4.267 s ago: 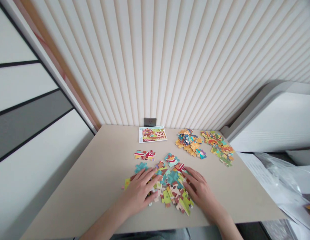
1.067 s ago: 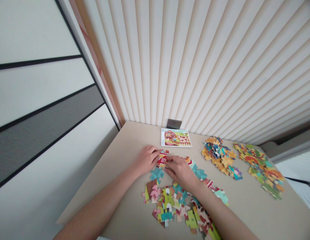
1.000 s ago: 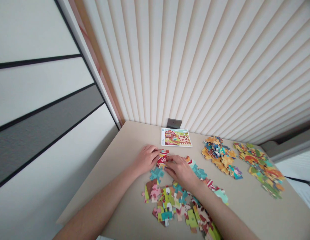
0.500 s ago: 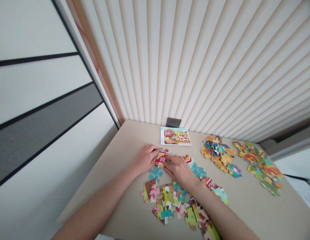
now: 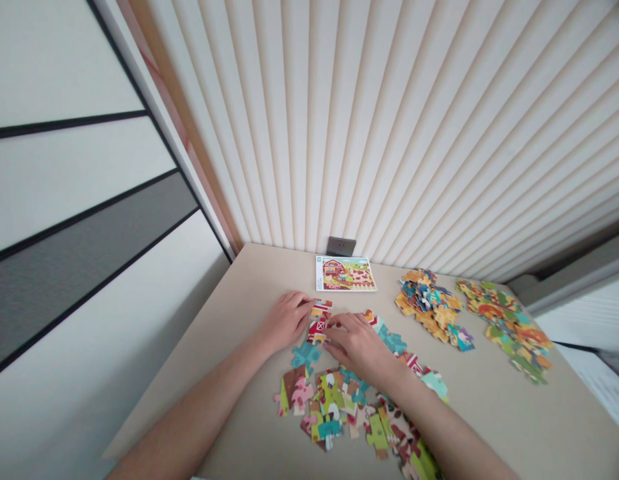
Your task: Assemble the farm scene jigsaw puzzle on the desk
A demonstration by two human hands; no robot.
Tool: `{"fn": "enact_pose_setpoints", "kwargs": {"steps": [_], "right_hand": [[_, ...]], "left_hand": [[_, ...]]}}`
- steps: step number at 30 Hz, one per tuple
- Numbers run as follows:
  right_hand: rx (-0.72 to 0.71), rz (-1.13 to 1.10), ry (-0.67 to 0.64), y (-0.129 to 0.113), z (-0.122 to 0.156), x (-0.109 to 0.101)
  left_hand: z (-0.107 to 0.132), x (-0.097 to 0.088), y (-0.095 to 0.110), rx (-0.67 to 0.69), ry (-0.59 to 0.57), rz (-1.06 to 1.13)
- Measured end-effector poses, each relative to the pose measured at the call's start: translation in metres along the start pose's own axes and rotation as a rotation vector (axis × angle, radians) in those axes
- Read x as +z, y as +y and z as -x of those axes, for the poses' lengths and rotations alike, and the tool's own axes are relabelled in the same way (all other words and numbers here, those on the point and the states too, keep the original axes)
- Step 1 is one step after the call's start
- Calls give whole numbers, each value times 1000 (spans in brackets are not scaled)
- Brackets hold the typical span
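My left hand (image 5: 288, 321) rests on the table with its fingers drawn together, the tips at the left edge of a red-and-yellow puzzle piece (image 5: 322, 307). Just below lies a red barn-door puzzle piece (image 5: 317, 331). My right hand (image 5: 358, 341) pinches at the right side of this lower piece, with its fingertips partly hiding it. A narrow strip of table shows between the two pieces. Teal pieces (image 5: 305, 355) lie under them, nearer to me. A loose heap of farm-picture pieces (image 5: 331, 395) spreads below and beneath my right forearm.
A picture card (image 5: 346, 274) of a barn and cow lies at the back, before a dark socket (image 5: 341, 246). To the right are a pile of orange and blue pieces (image 5: 429, 303) and another of green and orange pieces (image 5: 506, 323). A ribbed white panel (image 5: 369, 120) borders the table (image 5: 229, 393).
The red-and-yellow piece and the barn-door piece, close together before, now have a gap between them. Both hands stay at the pieces. The whole view has shifted slightly.
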State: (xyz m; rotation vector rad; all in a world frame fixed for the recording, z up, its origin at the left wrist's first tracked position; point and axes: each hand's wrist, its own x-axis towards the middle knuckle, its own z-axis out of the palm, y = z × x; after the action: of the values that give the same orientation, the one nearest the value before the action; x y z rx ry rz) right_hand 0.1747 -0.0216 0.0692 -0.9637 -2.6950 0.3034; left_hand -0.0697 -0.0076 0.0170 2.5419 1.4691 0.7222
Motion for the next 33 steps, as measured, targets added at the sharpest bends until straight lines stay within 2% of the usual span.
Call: {"fn": "enact_pose_setpoints", "kwargs": {"steps": [7, 11, 19, 33], "right_hand": [[209, 30, 53, 42, 3, -14], [299, 47, 26, 49, 3, -10], [274, 25, -39, 46, 3, -5], [228, -77, 14, 60, 4, 6]], "left_hand": [[2, 2, -3, -51, 54, -48], [1, 1, -3, -56, 54, -39], [0, 0, -4, -32, 53, -9], [0, 2, -8, -7, 62, 32]]}}
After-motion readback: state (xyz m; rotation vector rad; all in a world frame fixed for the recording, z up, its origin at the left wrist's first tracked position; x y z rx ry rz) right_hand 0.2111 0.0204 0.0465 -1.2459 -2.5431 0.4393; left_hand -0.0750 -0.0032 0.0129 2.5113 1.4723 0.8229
